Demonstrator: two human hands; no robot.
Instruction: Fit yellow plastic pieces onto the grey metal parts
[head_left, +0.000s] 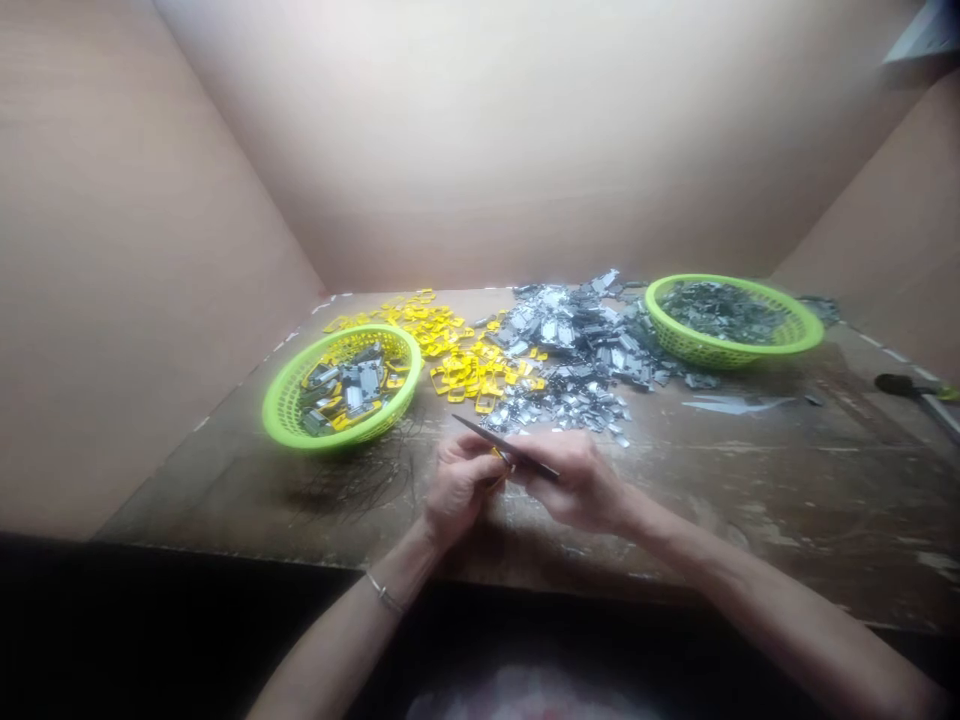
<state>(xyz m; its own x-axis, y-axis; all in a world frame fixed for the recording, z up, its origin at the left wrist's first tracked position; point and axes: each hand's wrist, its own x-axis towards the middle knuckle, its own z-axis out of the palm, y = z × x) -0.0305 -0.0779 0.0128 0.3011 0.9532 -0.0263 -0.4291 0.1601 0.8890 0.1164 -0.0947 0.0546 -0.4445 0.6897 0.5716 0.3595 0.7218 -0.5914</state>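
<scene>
Pale walls, somewhere between beige and pink, rise on three sides: the back wall (480, 130) straight ahead, the left wall (135, 280) and the right wall (892, 220) slanting away from it. Soft light washes the upper back wall nearly white and fades toward its foot. High on the right I spot a white fixture (928, 35) (too cut off for me to say what it is). The wooden table (795, 500) is brown and worn, scuffed pale toward the right, with white flecks along its far edges. Below its front edge lies deep shadow.
</scene>
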